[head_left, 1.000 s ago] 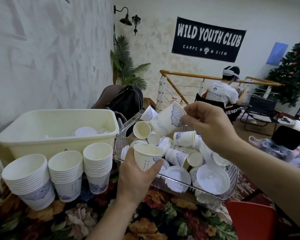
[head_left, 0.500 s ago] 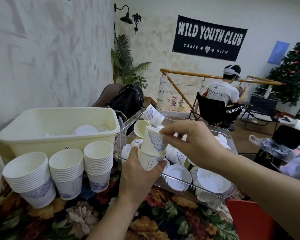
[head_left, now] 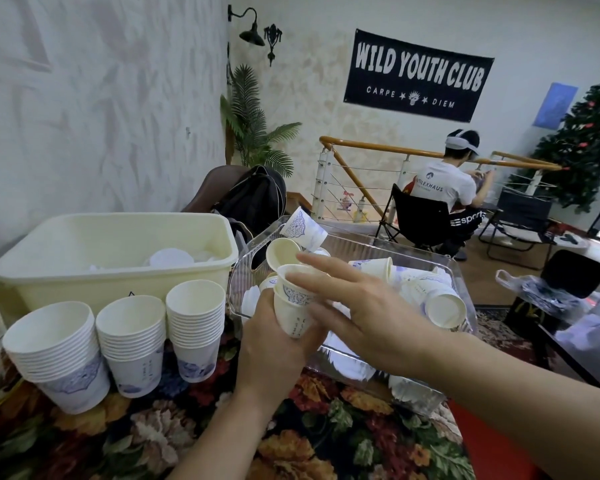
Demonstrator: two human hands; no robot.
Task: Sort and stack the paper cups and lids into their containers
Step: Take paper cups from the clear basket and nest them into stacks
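Note:
My left hand (head_left: 274, 344) grips two nested paper cups (head_left: 293, 306) with a blue pattern, held upright in front of the clear plastic bin (head_left: 461, 299). My right hand (head_left: 357, 313) hovers just right of those cups with its fingers spread and straight, the fingertips at the upper cup's rim; it holds nothing. The clear bin holds several loose cups (head_left: 444, 304) and white lids (head_left: 347, 367). Three stacks of cups (head_left: 132, 337) stand on the floral tablecloth at the left. Behind them a cream tub (head_left: 118, 278) holds white lids (head_left: 170, 259).
A dark backpack (head_left: 253, 199) sits behind the bins against the wall. A red surface (head_left: 492, 448) lies at the lower right. Further back a person sits on a black chair (head_left: 420, 216) by a stair railing. A plastic bag (head_left: 541, 292) lies at right.
My right hand brought a cup down from above the clear bin, set it into the cup in my left hand, then let go and opened its fingers.

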